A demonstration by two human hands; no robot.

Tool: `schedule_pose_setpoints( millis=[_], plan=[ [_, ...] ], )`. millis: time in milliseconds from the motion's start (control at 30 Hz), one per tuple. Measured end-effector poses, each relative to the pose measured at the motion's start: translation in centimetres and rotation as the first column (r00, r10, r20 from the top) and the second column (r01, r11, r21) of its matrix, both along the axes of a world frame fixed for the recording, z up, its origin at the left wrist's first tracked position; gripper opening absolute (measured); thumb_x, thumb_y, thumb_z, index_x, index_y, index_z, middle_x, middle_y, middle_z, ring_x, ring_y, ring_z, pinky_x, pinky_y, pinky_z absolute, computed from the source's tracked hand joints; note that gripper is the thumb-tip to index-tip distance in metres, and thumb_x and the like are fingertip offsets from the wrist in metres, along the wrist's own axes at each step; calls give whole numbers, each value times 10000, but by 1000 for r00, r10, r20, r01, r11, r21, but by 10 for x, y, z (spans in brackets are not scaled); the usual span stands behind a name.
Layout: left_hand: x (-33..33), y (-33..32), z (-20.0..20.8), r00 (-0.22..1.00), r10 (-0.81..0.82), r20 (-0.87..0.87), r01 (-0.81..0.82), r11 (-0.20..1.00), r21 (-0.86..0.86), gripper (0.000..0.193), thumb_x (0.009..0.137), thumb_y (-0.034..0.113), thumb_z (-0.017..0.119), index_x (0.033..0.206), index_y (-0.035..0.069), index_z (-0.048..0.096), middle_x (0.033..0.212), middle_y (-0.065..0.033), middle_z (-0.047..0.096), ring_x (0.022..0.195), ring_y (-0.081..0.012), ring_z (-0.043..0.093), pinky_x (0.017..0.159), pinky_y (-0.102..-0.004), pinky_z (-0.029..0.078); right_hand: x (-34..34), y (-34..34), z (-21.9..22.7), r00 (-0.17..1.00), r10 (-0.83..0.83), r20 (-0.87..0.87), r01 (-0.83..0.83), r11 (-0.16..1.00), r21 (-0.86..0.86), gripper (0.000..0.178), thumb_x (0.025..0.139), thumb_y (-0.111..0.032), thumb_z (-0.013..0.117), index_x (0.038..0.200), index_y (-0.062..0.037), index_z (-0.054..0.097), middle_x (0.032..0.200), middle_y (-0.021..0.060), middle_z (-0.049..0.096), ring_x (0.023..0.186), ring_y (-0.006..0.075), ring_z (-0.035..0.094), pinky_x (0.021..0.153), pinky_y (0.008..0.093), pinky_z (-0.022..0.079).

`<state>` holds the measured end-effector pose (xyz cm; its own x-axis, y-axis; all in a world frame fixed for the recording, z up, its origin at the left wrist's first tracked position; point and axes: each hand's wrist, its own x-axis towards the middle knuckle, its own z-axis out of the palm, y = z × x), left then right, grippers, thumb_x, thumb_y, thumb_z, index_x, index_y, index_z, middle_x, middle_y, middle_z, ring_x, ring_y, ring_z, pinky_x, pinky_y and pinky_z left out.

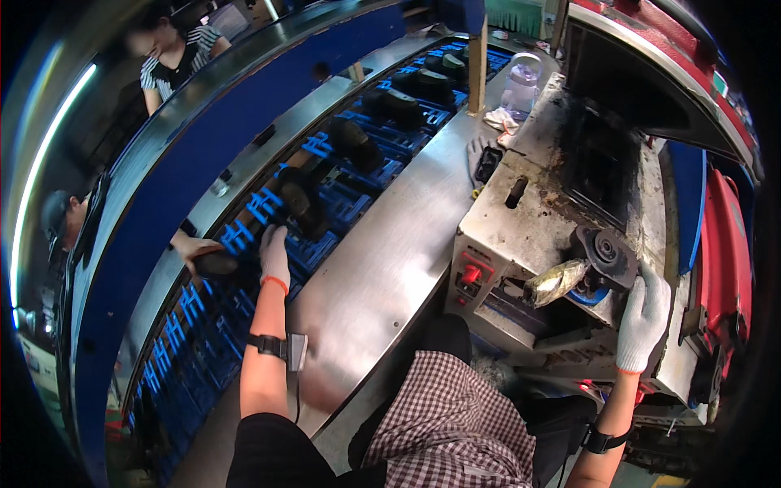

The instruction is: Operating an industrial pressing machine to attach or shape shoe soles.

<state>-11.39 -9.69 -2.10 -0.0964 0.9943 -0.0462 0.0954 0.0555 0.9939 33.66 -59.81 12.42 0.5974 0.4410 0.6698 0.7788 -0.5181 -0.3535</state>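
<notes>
My left hand (275, 254), in a white knit glove with an orange cuff, reaches over the conveyor (167, 358) with its fingers stretched out. Nearest to it is a dark shoe-like piece (303, 203) lying on the blue racks; I see no object held in the hand. On the right, my gloved right hand (643, 317) lies along the side of a black metal block (606, 254) with a round knob, its fingers extended and partly out of sight. A handle wrapped in worn, yellowish material (557, 282) sticks out from this block toward me.
Across the conveyor, another person's bare hand (194, 247) holds a dark shoe-like piece (216, 263). A blue beam (220, 106) arches over the far side. A steel ledge (382, 252) separates the conveyor from the stained machine (529, 183). A clear jug (521, 81) stands behind.
</notes>
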Motion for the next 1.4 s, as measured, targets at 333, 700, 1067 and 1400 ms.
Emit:
schedule_pose_setpoints(
  millis=[333, 700, 1067, 1400],
  plan=[
    [-91, -25, 50, 891, 436, 124, -453, 863, 223, 497, 977, 189, 651, 1411, -39, 568, 1406, -173, 637, 1275, -303, 603, 1111, -398, 429, 18, -9, -15, 999, 34, -17, -34, 999, 21, 252, 1037, -28, 577, 1253, 52, 681, 1141, 169, 695, 1059, 286, 660, 987, 371, 492],
    [-158, 40, -19, 876, 475, -86, -480, 876, -48, 642, 708, 275, 867, 1261, 16, 665, 1008, -106, 698, 965, -242, 664, 913, -397, 538, 2, -5, -1, 1000, -5, 18, 6, 1000, -24, 246, 979, 5, 598, 1202, 27, 701, 1085, 178, 696, 1024, 337, 661, 950, 403, 506],
    [-169, -83, 27, 754, 51, 655, 135, 964, -231, 476, 784, 264, 648, 1223, 94, 724, 1193, -117, 749, 1085, -315, 723, 932, -506, 590, -6, 1, 10, 995, 17, 97, -21, 999, 40, 207, 937, -44, 687, 1137, -33, 740, 1050, 174, 722, 1017, 358, 687, 928, 413, 531],
    [36, -183, 129, 308, -508, 804, 680, 709, 188, 763, 847, 279, 701, 1519, -10, 485, 1492, -198, 586, 1357, -371, 577, 1202, -536, 425, -89, 65, 80, 657, 747, 98, -747, 629, 213, 391, 909, -138, 703, 1292, -63, 688, 1174, 147, 715, 1056, 306, 698, 915, 386, 568]
  ],
)
